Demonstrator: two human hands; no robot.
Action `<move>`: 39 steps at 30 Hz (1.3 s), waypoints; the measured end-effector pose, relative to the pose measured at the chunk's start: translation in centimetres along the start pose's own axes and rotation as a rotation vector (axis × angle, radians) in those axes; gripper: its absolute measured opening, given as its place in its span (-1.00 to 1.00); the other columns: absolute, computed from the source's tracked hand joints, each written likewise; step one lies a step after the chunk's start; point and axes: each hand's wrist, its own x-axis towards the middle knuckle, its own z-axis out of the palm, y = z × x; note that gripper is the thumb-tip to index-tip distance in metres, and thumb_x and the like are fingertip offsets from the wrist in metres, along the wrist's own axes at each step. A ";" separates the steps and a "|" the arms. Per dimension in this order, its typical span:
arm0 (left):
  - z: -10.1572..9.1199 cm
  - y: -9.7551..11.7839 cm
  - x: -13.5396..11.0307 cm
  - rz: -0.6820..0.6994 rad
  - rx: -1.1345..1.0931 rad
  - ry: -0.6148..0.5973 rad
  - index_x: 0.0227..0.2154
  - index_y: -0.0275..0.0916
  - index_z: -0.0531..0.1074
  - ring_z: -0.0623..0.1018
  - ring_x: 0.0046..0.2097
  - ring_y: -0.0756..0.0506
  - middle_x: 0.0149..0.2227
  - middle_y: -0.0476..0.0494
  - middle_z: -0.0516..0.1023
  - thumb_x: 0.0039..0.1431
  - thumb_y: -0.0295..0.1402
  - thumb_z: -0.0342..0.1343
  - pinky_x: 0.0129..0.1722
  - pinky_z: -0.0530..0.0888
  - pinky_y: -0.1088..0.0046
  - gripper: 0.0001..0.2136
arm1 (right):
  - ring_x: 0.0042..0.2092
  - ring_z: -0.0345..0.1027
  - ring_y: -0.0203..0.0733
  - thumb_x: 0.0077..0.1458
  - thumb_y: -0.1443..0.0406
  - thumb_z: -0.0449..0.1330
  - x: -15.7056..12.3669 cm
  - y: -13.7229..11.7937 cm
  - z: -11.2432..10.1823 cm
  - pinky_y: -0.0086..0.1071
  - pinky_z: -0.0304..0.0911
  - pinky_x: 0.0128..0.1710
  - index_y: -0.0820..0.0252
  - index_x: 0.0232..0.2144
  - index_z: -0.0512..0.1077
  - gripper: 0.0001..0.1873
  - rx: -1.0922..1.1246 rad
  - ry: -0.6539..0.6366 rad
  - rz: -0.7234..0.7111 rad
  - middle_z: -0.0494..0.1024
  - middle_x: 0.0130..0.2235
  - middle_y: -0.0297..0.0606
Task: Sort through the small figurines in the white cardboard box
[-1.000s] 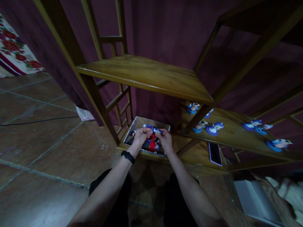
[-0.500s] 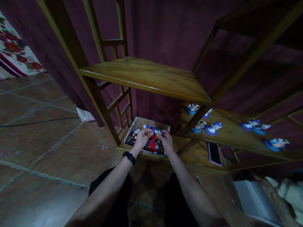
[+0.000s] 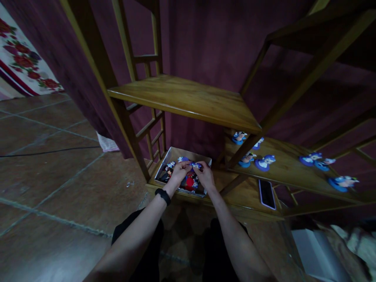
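Both hands are over an open cardboard box on the lowest shelf. Between them they grip a small purple-and-white figurine. My left hand pinches its left side, and my right hand closes on its right side. A black band circles the left wrist. Inside the box lie several more figurines; a red one sits below the hands and a dark one to the left. My fingers hide part of the held figurine.
Several figurines on blue and purple bases, one of them a purple figurine, stand on the shelf to the right. A phone lies on the lowest board. Overhead juts a wooden shelf, with an upright post at left. A pale box is at lower right.
The view has shifted slightly. Both hands still hold the figurine; it has turned a little between the fingers, and more of a purple figurine behind the left hand shows.
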 end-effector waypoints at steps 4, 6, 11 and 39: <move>0.2 -0.2 0.0 0.039 0.047 -0.011 -0.40 -0.32 0.46 0.42 -0.52 0.05 -0.58 0.03 0.43 -0.25 -0.35 0.30 -0.41 0.46 0.46 -0.72 | -0.26 0.35 -0.19 -0.05 0.23 0.14 0.1 -0.1 -0.4 -0.35 0.21 -0.22 0.01 -0.32 0.38 -0.83 -0.097 -0.017 -0.015 0.49 -0.34 -0.37; 0.3 -0.3 0.1 0.061 0.075 -0.003 -0.45 -0.31 0.46 0.37 -0.57 0.07 -0.64 0.08 0.37 -0.26 -0.37 0.30 -0.46 0.45 0.49 -0.76 | -0.27 0.35 -0.18 -0.04 0.24 0.14 0.1 -0.1 -0.4 -0.35 0.20 -0.23 0.02 -0.32 0.38 -0.84 -0.123 -0.018 -0.025 0.49 -0.33 -0.35; 0.3 -0.6 0.3 0.086 0.122 0.049 -0.51 -0.28 0.46 0.34 -0.61 0.07 -0.69 0.08 0.35 -0.27 -0.38 0.29 -0.54 0.40 0.52 -0.81 | -0.27 0.35 -0.16 -0.03 0.29 0.14 0.0 0.1 -0.3 -0.33 0.20 -0.21 0.01 -0.31 0.39 -0.83 -0.143 -0.031 -0.071 0.50 -0.34 -0.32; -0.3 -1.2 0.3 -0.086 -0.126 0.079 -0.50 -0.34 0.39 0.52 -0.49 0.01 -0.55 -0.05 0.47 -0.16 -0.47 0.27 -0.36 0.54 0.36 -0.83 | -0.44 0.30 -0.30 -0.17 0.15 0.20 0.6 2.9 0.2 -0.45 0.24 -0.43 0.16 -0.44 0.39 -0.77 0.257 -0.100 0.115 0.44 -0.46 -0.38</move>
